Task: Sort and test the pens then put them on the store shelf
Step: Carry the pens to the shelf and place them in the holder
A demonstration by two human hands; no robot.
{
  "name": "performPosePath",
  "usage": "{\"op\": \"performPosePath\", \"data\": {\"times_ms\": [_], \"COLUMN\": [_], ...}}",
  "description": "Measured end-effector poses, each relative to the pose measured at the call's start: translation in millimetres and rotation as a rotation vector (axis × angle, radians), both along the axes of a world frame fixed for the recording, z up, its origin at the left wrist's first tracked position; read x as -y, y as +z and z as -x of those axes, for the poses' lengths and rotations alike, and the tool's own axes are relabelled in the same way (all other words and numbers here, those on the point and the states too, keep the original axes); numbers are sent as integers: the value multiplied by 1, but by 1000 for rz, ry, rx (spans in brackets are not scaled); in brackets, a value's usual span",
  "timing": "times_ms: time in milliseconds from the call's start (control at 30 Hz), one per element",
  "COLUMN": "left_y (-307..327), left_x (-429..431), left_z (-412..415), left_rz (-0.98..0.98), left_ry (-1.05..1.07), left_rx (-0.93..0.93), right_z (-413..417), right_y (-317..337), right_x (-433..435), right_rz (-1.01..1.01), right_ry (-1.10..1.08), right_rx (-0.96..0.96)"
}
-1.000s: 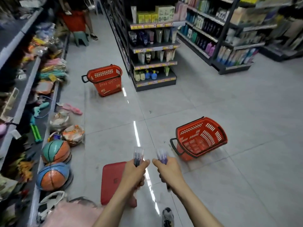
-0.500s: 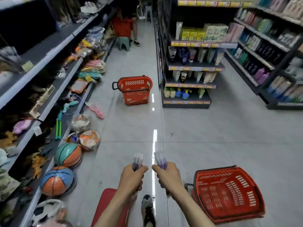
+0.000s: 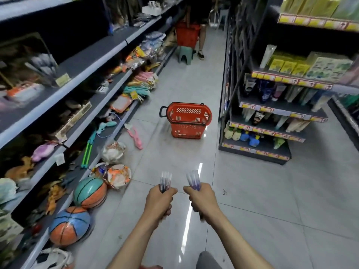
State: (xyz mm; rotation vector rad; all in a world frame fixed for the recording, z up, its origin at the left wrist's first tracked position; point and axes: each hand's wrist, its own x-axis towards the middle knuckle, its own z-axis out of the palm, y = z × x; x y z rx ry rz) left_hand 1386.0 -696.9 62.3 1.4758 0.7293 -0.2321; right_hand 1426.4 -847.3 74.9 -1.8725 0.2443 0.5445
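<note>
Standing in a store aisle, looking down at 2 bare forearms stretched forward over the pale tiled floor [image 3: 272,200].

Gripping the left pen bundle [image 3: 165,181] in the left hand [image 3: 158,200], fingers [image 3: 168,208] clenched round the lower barrels, thumb laid across the top of the fist. Gripping the right pen bundle [image 3: 193,180] in the right hand [image 3: 203,200] the same way, fingers [image 3: 194,207] wrapped tight.

Both bundles roughly upright, tilted slightly away from each other, with clear tops and dark purple-blue middles poking above the fists. Held side by side, near but apart, above the floor and not on any shelf. Too blurred to count the pens in either bundle.

Ahead, in the middle of the aisle: a red basket [image 3: 187,119] with a black handle, standing on the floor well beyond the hands.

To the left: grey toy shelves [image 3: 91,59] crowded with packaged toys. On the bottom level, a teal basketball [image 3: 90,192] and a blue basketball [image 3: 70,225], both part orange, close together, beside net bags of smaller goods.

To the right: a dark shelf unit [image 3: 281,110] with yellow price tags along its edges, carrying tubes, bottles and boxes.

Farther down the aisle: a green stool [image 3: 185,54], a far basket [image 3: 187,34] also red, and the legs [image 3: 202,35] of another person beside it.
</note>
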Motion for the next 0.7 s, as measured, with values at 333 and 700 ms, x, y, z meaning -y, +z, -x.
{"op": "performPosePath", "data": {"times_ms": [333,700], "left_y": [-1,11], "left_x": [-30,-103], "left_z": [-193,-343], "left_rz": [-49,-68], "left_ry": [202,469], "left_rx": [-33,-7], "right_z": [-232,-412], "right_y": [-8,-6], "right_x": [-36,-131], "right_rz": [14,16], "right_ry": [219,487], "right_rx": [21,62]}}
